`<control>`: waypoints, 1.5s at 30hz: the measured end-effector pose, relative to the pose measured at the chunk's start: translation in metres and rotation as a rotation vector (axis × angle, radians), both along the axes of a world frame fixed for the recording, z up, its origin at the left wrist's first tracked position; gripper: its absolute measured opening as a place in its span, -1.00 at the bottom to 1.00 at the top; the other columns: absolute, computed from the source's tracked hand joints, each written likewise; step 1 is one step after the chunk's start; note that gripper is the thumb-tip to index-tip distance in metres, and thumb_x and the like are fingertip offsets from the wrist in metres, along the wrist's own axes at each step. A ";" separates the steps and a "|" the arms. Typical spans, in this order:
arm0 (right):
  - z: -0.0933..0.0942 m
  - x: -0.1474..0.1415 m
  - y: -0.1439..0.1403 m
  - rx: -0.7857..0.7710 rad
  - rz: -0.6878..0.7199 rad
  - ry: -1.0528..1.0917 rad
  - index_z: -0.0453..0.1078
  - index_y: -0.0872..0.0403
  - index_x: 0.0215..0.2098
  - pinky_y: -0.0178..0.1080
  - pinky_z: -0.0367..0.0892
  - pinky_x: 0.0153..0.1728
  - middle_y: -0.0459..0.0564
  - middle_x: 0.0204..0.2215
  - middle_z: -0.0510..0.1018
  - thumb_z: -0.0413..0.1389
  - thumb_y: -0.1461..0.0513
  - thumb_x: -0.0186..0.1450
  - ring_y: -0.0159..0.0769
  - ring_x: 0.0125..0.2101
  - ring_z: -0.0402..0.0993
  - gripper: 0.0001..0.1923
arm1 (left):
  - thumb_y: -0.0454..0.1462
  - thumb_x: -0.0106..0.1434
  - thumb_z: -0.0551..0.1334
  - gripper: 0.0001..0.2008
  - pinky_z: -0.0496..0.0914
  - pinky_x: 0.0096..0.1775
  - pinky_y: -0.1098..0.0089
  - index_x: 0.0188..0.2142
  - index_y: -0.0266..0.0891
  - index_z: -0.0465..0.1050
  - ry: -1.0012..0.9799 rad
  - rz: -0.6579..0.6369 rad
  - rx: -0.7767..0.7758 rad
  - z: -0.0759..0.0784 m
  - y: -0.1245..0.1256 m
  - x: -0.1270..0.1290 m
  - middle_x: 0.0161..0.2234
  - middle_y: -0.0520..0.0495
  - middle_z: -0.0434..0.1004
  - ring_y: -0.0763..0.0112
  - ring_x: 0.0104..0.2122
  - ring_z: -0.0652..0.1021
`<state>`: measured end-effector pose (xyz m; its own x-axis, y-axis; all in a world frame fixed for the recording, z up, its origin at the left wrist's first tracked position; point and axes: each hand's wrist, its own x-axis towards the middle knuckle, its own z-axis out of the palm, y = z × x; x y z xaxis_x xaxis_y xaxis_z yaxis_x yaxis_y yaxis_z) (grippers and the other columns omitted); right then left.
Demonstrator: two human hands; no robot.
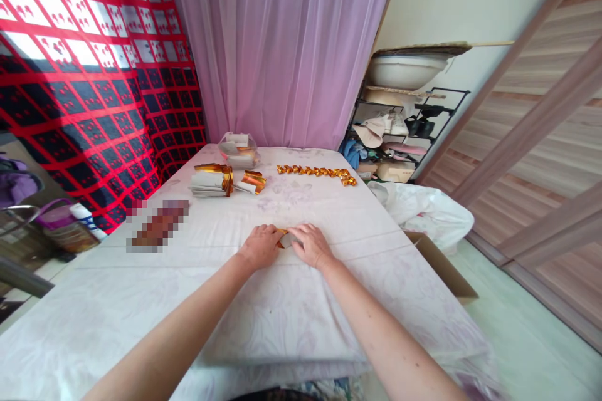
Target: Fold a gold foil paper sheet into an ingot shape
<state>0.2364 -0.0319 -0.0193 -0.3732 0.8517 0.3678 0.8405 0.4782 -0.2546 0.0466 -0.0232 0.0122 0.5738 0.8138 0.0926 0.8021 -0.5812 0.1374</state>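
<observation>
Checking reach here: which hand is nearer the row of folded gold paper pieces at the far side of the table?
Right. The right hand lies below the row of folded gold pieces; the left hand sits farther left.

My left hand point(261, 244) and right hand point(311, 244) press small gold paper piece point(283, 239) flat on white tablecloth point(282, 313). Far: row of folded gold pieces point(316, 171); far left, gold-edged paper stacks point(211, 182). Cardboard box point(444, 266) at right edge.

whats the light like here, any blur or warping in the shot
Head view: daylight glows through the pink curtain and the red patterned cloth; straight wall boards bow with wide-angle warping; a pixelated patch hides something on the table; both hands, left and right, look sharp on a small gold piece.
</observation>
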 end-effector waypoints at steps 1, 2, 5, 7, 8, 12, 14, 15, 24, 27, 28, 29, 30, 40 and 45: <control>0.001 0.000 0.000 -0.001 0.004 -0.013 0.45 0.01 0.07 -0.13 0.29 -0.05 0.06 -0.12 0.53 0.09 0.30 0.27 -0.15 -0.08 0.37 -0.60 | -0.36 0.24 0.09 -0.60 0.31 0.01 0.11 0.06 -0.17 0.43 -0.018 0.011 0.007 -0.002 -0.002 0.000 -0.06 -0.22 0.50 0.07 -0.03 0.48; 0.002 -0.001 0.000 -0.002 0.009 -0.025 0.45 0.01 0.07 -0.14 0.29 -0.05 0.07 -0.12 0.52 0.09 0.30 0.28 -0.15 -0.09 0.37 -0.61 | -0.35 0.24 0.09 -0.60 0.31 0.02 0.11 0.06 -0.18 0.43 -0.036 0.019 0.013 -0.003 -0.004 0.000 -0.05 -0.23 0.49 0.07 -0.03 0.47; 0.004 -0.001 0.000 -0.010 0.025 -0.048 0.47 -0.02 0.04 -0.15 0.29 -0.08 0.05 -0.15 0.49 0.09 0.29 0.28 -0.16 -0.11 0.35 -0.63 | -0.37 0.22 0.11 -0.62 0.31 0.03 0.12 0.02 -0.17 0.45 -0.084 0.021 0.026 -0.006 -0.005 0.000 -0.06 -0.20 0.49 0.11 -0.04 0.47; 0.006 -0.001 0.001 -0.017 0.032 -0.053 0.49 -0.04 0.01 -0.17 0.29 -0.11 0.04 -0.17 0.49 0.10 0.29 0.29 -0.17 -0.12 0.35 -0.66 | -0.39 0.18 0.13 -0.61 0.32 0.05 0.14 0.00 -0.15 0.45 -0.117 0.012 0.035 -0.008 -0.004 -0.001 -0.08 -0.16 0.49 0.15 -0.05 0.48; 0.006 0.000 0.002 -0.021 0.035 -0.053 0.50 -0.04 -0.01 -0.17 0.29 -0.12 0.03 -0.18 0.49 0.10 0.29 0.29 -0.18 -0.13 0.35 -0.68 | -0.40 0.17 0.14 -0.60 0.32 0.05 0.15 0.00 -0.15 0.44 -0.135 0.008 0.041 -0.010 -0.004 -0.002 -0.08 -0.15 0.49 0.17 -0.05 0.48; 0.006 0.000 0.005 -0.026 0.051 -0.036 0.52 -0.03 -0.08 -0.18 0.28 -0.12 0.01 -0.19 0.49 0.09 0.29 0.31 -0.21 -0.15 0.35 -0.74 | -0.41 0.19 0.13 -0.57 0.36 0.03 0.24 0.06 -0.17 0.34 -0.219 0.068 0.075 -0.019 -0.002 -0.007 -0.01 -0.14 0.42 0.25 -0.03 0.48; 0.005 -0.001 0.006 -0.009 0.073 -0.019 0.52 -0.02 -0.10 -0.16 0.27 -0.12 0.01 -0.16 0.50 0.10 0.29 0.31 -0.20 -0.14 0.35 -0.76 | -0.36 0.23 0.14 -0.63 0.39 -0.01 0.23 0.05 -0.20 0.32 -0.246 0.135 0.093 -0.022 -0.003 -0.011 -0.01 -0.18 0.42 0.21 -0.04 0.49; 0.005 -0.002 0.005 -0.001 0.085 -0.012 0.52 -0.01 -0.10 -0.16 0.27 -0.12 0.01 -0.15 0.51 0.10 0.29 0.31 -0.20 -0.14 0.35 -0.77 | -0.31 0.26 0.16 -0.69 0.39 -0.04 0.21 0.01 -0.21 0.34 -0.252 0.161 0.097 -0.023 -0.004 -0.013 -0.05 -0.18 0.44 0.19 -0.06 0.50; 0.006 -0.005 -0.001 -0.011 0.068 -0.002 0.49 0.02 -0.10 -0.14 0.27 -0.15 0.02 -0.17 0.53 0.11 0.28 0.31 -0.19 -0.18 0.36 -0.79 | -0.22 0.35 0.15 -0.80 0.31 -0.08 0.13 -0.10 -0.12 0.50 -0.183 0.108 0.100 -0.010 -0.014 -0.019 -0.14 -0.08 0.60 0.18 -0.14 0.53; 0.007 -0.004 -0.005 -0.026 0.085 0.009 0.48 0.01 -0.10 -0.15 0.27 -0.18 0.01 -0.20 0.52 0.09 0.27 0.33 -0.20 -0.20 0.35 -0.79 | -0.23 0.35 0.15 -0.78 0.32 -0.05 0.12 -0.06 -0.13 0.50 -0.206 0.079 0.101 -0.010 -0.013 -0.021 -0.09 -0.08 0.59 0.18 -0.12 0.52; 0.007 -0.004 -0.007 -0.033 0.095 0.017 0.48 0.01 -0.10 -0.14 0.27 -0.18 0.01 -0.21 0.52 0.08 0.28 0.33 -0.20 -0.20 0.35 -0.79 | -0.22 0.35 0.16 -0.77 0.31 -0.04 0.12 -0.05 -0.13 0.49 -0.216 0.075 0.101 -0.010 -0.013 -0.022 -0.08 -0.08 0.58 0.18 -0.11 0.52; 0.007 -0.003 -0.008 -0.045 0.105 0.021 0.48 0.02 -0.11 -0.13 0.27 -0.17 0.01 -0.21 0.52 0.07 0.28 0.34 -0.20 -0.21 0.35 -0.79 | -0.22 0.35 0.16 -0.77 0.31 -0.03 0.11 -0.04 -0.13 0.50 -0.225 0.068 0.100 -0.010 -0.012 -0.023 -0.08 -0.08 0.58 0.19 -0.10 0.52; 0.008 -0.003 -0.008 -0.055 0.113 0.023 0.48 0.03 -0.11 -0.12 0.27 -0.17 0.02 -0.21 0.52 0.07 0.28 0.33 -0.19 -0.20 0.35 -0.79 | -0.21 0.35 0.16 -0.77 0.31 -0.02 0.11 -0.04 -0.13 0.50 -0.233 0.067 0.101 -0.011 -0.012 -0.024 -0.07 -0.07 0.58 0.19 -0.10 0.52; 0.013 -0.005 -0.009 -0.085 0.129 0.058 0.46 0.07 -0.13 -0.12 0.29 -0.16 0.03 -0.19 0.51 0.12 0.30 0.29 -0.19 -0.20 0.36 -0.82 | -0.26 0.35 0.18 -0.80 0.35 -0.12 0.17 -0.08 -0.19 0.51 -0.288 0.042 0.123 -0.015 -0.008 -0.026 -0.13 -0.07 0.60 0.23 -0.16 0.52; 0.013 -0.004 -0.009 -0.112 0.145 0.078 0.44 0.09 -0.09 -0.10 0.29 -0.14 0.04 -0.19 0.51 0.09 0.29 0.31 -0.19 -0.20 0.37 -0.79 | -0.24 0.38 0.15 -0.81 0.34 -0.09 0.19 -0.12 -0.15 0.54 -0.338 0.030 0.112 -0.012 -0.009 -0.026 -0.17 -0.02 0.62 0.28 -0.18 0.53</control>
<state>0.2328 -0.0412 -0.0060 -0.4685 0.8285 0.3068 0.7406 0.5577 -0.3748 0.0201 -0.0317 0.0001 0.4712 0.8042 0.3623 0.7394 -0.5841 0.3349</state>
